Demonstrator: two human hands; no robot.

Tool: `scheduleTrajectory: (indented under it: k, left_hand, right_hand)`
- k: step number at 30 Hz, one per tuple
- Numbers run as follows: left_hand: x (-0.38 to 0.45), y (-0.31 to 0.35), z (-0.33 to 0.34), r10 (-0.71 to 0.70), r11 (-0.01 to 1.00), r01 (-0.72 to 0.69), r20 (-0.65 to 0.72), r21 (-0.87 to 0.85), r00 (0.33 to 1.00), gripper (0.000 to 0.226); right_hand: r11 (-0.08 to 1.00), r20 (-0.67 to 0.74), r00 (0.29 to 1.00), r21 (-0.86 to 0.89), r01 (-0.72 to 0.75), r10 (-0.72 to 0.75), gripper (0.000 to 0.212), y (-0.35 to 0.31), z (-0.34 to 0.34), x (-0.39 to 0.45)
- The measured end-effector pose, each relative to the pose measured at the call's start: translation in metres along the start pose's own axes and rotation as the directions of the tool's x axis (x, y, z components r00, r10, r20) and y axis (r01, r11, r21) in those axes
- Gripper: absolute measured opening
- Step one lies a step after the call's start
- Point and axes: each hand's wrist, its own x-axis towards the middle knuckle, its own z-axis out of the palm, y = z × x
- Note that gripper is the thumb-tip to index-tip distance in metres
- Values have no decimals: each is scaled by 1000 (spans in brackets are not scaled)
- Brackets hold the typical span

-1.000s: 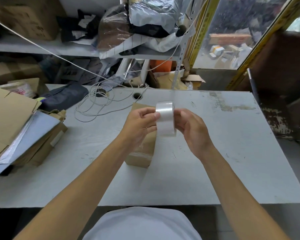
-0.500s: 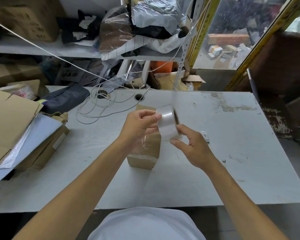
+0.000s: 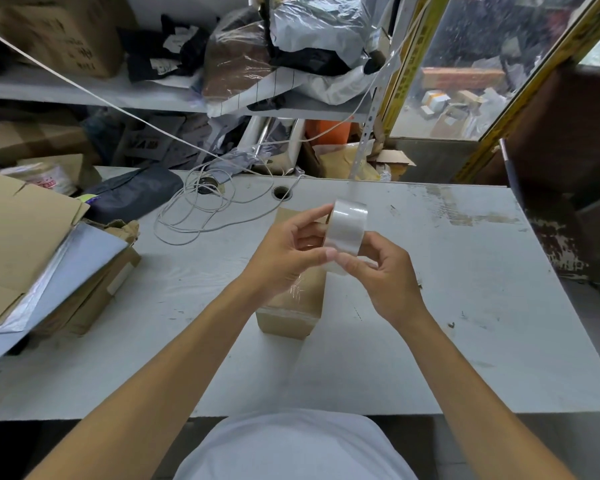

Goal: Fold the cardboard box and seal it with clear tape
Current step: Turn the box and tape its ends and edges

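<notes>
Cluttered shelves of bags and cartons stand behind a scuffed white table, where a loose white cord coils near a stack of flattened cardboard at the left edge. Both hands are raised above the table with a roll of clear tape between them. The left hand grips the roll's left side, fingers curled over the top rim and thumb pressed near the bottom. The right hand pinches the roll's lower edge with thumb and curled fingers. Directly beneath the hands, partly hidden by the left one, a small brown box sits closed on the table, with clear tape across its near edge.
</notes>
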Motion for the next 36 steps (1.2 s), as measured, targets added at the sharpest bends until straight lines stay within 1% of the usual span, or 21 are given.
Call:
scheduleTrajectory:
  k: [3,4,5,7,9,10,11,13,15,17,20,22,24,28,33,35,36]
  left_hand:
    - [4,2,-10,14,999,-14,-18,-31,1000,53]
    - [5,2,-12,16,999,-17,-10,-36,1000,48]
    - [5,3,-14,15,999,-15,-5,-41,1000,45]
    - [5,2,-15,5,998,-6,-13,-69,1000,39]
    - [5,3,-14,-6,994,4,-16,-113,1000,34]
    - [5,4,-13,-7,992,5,-10,-128,1000,32]
    - [5,4,-12,-7,990,6,0,-139,1000,32]
    - [4,6,-11,-17,988,20,19,-156,1000,33]
    - [4,8,-11,-35,985,42,44,-167,998,34]
    - [3,8,-11,-36,987,44,54,-157,998,32]
    - [5,10,-12,-20,994,20,7,-105,1000,27]
    - [7,12,-13,-6,999,5,-36,-34,999,25]
    - [8,13,-13,19,999,-16,-60,49,998,26]
    - [5,9,-13,23,986,-2,-121,169,992,36]
    - [-1,14,-4,15,973,29,-187,230,982,61]
    - [-1,16,0,47,950,24,-217,312,975,63]
    - [-1,16,2,64,938,17,-223,345,973,60]
  right_hand:
    - [998,108,994,-49,27,-22,25,1,-12,-1]
    - [995,112,993,-79,57,-48,22,1,-18,-1]
    - [990,86,994,-117,80,-70,20,2,-24,1]
    - [968,-11,995,-232,98,-103,19,5,-33,7]
    - [939,-65,988,-326,110,-138,28,6,-38,13]
    - [928,-56,988,-355,113,-142,35,5,-39,16]
    - [922,-19,991,-370,113,-129,42,3,-39,19]
    - [930,103,992,-352,106,-74,52,-3,-40,23]
    - [950,199,979,-297,92,-33,53,-8,-39,26]
    - [970,217,976,-231,74,-23,52,-11,-37,27]
    - [985,159,986,-155,72,-47,53,-13,-29,26]
    - [983,96,993,-161,83,-68,55,-13,-24,25]
    - [968,55,994,-231,102,-92,56,-14,-20,24]
    - [930,33,993,-349,118,-114,58,-20,-16,23]
    - [829,15,983,-534,164,-185,56,-25,-10,25]
    - [797,13,975,-574,189,-222,54,-25,-6,25]
    - [787,11,972,-585,197,-235,53,-25,-5,25]
